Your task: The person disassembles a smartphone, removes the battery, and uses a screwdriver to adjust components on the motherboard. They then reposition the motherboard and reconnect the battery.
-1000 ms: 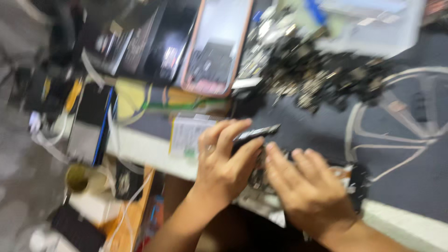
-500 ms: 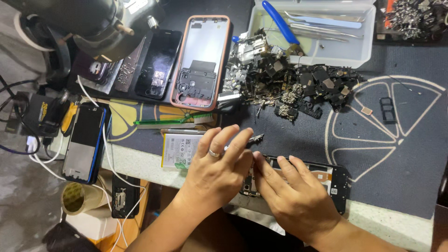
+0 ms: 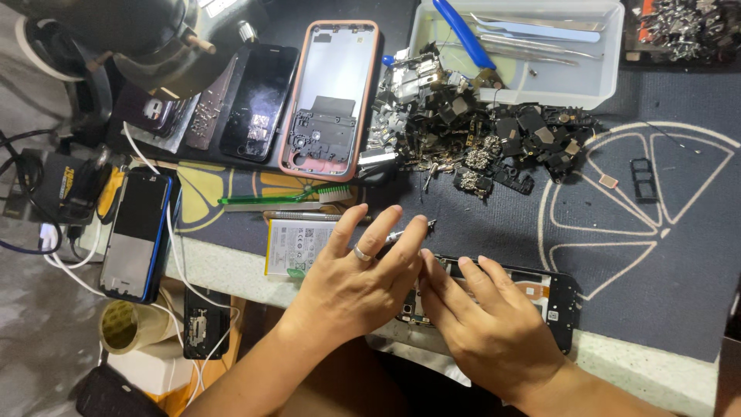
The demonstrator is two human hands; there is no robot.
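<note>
1. Hands meet over an opened smartphone (image 3: 540, 297) lying flat at the near edge of a dark work mat (image 3: 664, 255), its black frame and exposed insides facing up.
2. The left hand (image 3: 359, 282), a ring on one finger, lies palm down on the phone's left end; its fingers are spread slightly and pinch a slim metal tool (image 3: 413, 230) whose tip pokes out beyond the fingertips.
3. The right hand (image 3: 490, 332) presses flat on the phone's middle, fingers loosely apart and gripping nothing that shows.
4. Just left of the left hand lies a flat white battery (image 3: 297, 245), with a green-handled brush (image 3: 282, 198) just beyond it.
5. Farther back sits a pink-rimmed phone housing (image 3: 332, 93), empty of its screen, beside a heap of small black salvaged parts (image 3: 478, 135).
6. A white plastic tray (image 3: 532, 85) at the far edge holds tweezers and a blue-handled tool.
7. At far left, off the mat, a blue-edged phone (image 3: 139, 232) lies among white cables.
</note>
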